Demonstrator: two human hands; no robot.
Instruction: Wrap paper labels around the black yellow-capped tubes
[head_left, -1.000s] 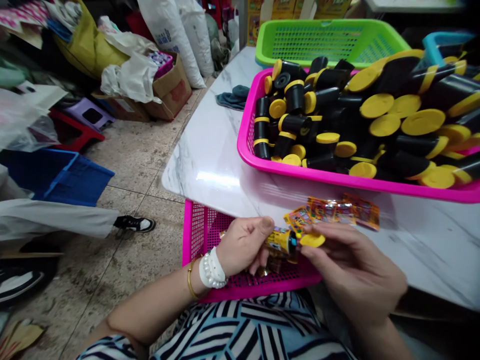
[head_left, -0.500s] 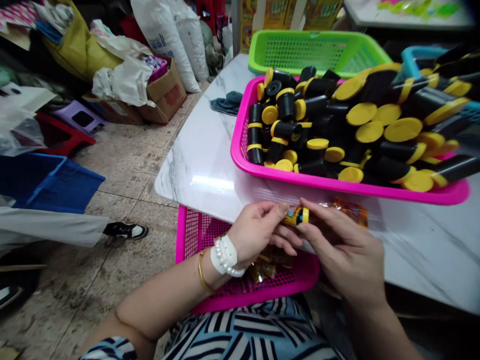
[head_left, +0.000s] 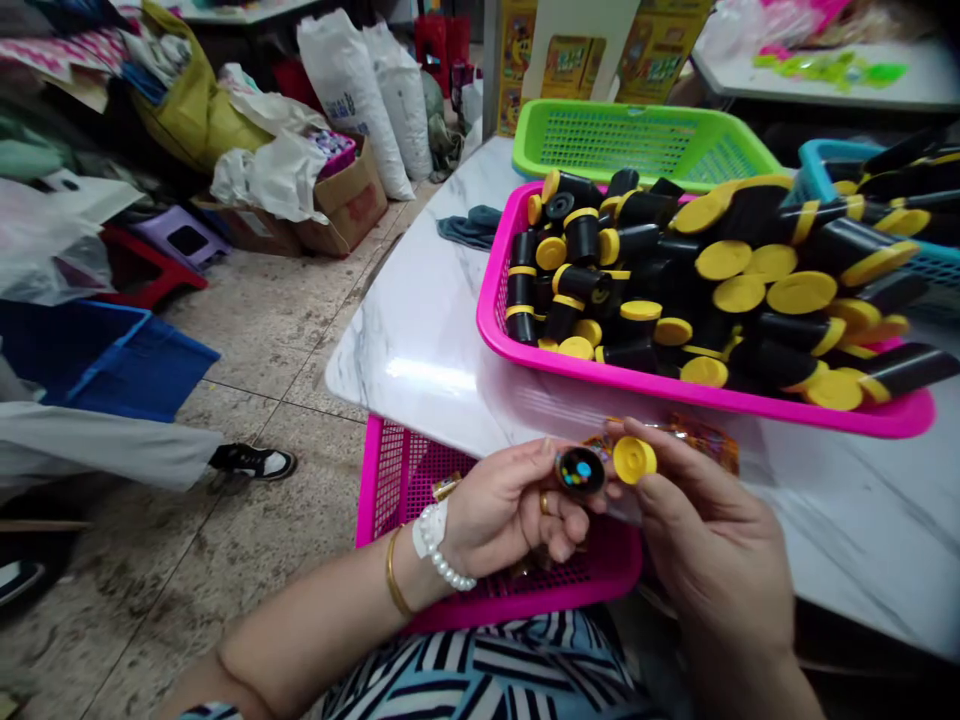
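Note:
My left hand (head_left: 510, 505) grips a small black tube (head_left: 579, 470) with its open mouth turned toward me; coloured bits show inside. My right hand (head_left: 705, 540) pinches a round yellow cap (head_left: 634, 459) right beside that mouth, just apart from it. Both hands hover over a pink mesh basket (head_left: 397, 470) on my lap, at the front edge of the white marble table (head_left: 420, 330). Behind my right hand lie orange printed packets (head_left: 705, 440) on the table.
A large pink basket (head_left: 517, 350) piled with several black tubes with yellow caps stands just beyond my hands. A green basket (head_left: 645, 145) and a blue one (head_left: 825, 160) sit behind it. Another person's leg and shoe (head_left: 251, 460) stretch across the floor at left, near a blue crate (head_left: 112, 365).
The yellow cap has come off the tube and sits in my right fingers. My left hand has tilted the tube so its open mouth faces me.

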